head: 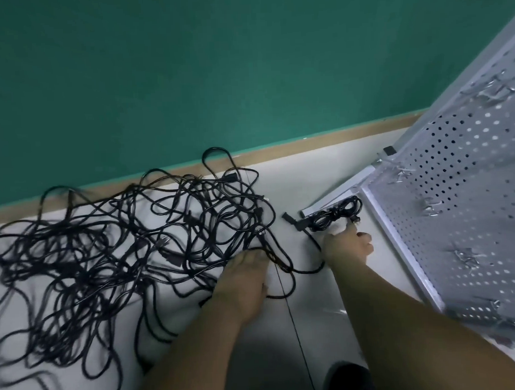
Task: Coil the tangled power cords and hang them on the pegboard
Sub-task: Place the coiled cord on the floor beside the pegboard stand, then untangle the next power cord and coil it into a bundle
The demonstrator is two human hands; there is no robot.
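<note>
— Sprawling over the floor (308, 178), at left?
— The tangle (120, 243) of cords. The pegboard (454, 188) stands right, a coil (335, 214) at its foot.
— Hands?
— Left hand (242, 283), fingers straight, rests on the tangle. Right hand (347, 247) touches the coil; whether its fingers hold it, I cannot tell.

Cord tangle (112, 258) cut off at L edge, pegboard (454, 188) at R; hooks (487, 92) blurred.
</note>
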